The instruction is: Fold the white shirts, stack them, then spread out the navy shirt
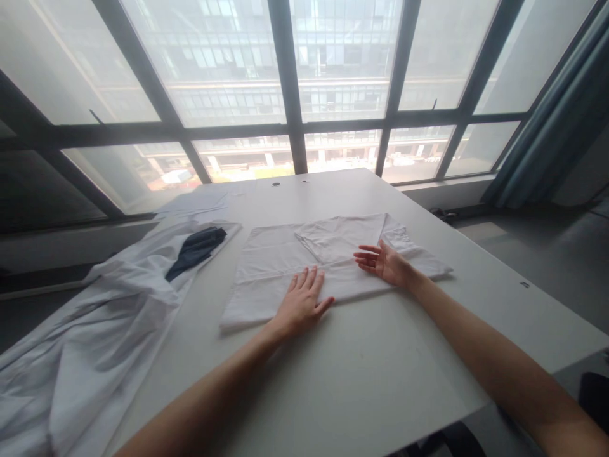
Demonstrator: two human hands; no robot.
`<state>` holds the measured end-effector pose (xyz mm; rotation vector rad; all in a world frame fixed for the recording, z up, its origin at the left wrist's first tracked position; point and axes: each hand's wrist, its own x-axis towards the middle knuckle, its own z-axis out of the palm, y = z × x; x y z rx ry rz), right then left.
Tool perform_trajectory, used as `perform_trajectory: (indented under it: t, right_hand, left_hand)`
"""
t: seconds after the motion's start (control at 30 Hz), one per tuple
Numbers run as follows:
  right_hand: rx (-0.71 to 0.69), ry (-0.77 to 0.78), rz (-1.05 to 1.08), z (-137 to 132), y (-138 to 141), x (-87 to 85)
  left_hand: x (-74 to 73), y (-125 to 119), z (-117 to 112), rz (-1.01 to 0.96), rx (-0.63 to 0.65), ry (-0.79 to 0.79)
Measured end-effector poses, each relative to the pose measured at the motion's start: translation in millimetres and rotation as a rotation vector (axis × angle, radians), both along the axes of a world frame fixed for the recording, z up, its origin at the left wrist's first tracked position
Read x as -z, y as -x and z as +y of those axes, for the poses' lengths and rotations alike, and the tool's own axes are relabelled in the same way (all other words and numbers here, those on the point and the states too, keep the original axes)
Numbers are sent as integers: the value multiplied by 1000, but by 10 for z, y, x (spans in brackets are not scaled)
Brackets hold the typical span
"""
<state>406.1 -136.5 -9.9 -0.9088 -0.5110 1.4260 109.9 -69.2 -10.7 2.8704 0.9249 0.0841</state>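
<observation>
A white garment (271,254), which looks like a folded shirt, lies flat across the middle of the table. Its near edge is straight, and overlapping folds show on its upper half. My left hand (303,298) rests palm down on the near edge, fingers spread. To the right, my right hand (383,263) is over the cloth with its fingers extended leftward and the palm turned partly sideways. Nothing shows in its grip. Whether that hand presses on the fabric or hovers just above it, I cannot tell.
On the left, a heap of rumpled white cloth (114,317) hangs over the table's side, with a dark blue folded cloth (197,251) on it. The white table (342,381) reaches toward large windows (342,63). A grey-blue curtain (547,120) hangs at the right.
</observation>
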Motion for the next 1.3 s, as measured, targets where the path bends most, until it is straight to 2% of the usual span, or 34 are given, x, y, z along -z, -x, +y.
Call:
perform_trajectory:
  t: [0.1, 0.23, 0.43, 0.57, 0.77, 0.87, 0.97, 1.17, 1.3]
  right_hand:
    - [-9, -10, -7, -1, -6, 12]
    - [-24, -15, -22, -5, -18, 32]
    - [-48, -24, -49, 0, -31, 65]
    - [-78, -24, -79, 10, -7, 68]
    - [-276, -21, -221, -44, 89, 6]
    - [-319, 36, -316, -85, 113, -8]
    - [-353, 15, -395, -124, 119, -28]
    - [-587, 28, -592, -195, 177, -127]
    - [-598, -18, -627, -232, 222, -183]
  left_hand:
    - [-13, 3, 31, 0, -31, 67]
    - [4, 135, 181, -4, -172, 121]
    - [30, 720, 517, 66, -453, -27]
    - [20, 1024, 611, 107, -583, -69]
    - [23, 1081, 567, 117, -568, -70]
    - [35, 1108, 511, 104, -560, -86]
    - [43, 1169, 438, 106, -561, -103]
    - [31, 1289, 245, 169, -562, -117]
    - [31, 1358, 199, 209, -586, -72]
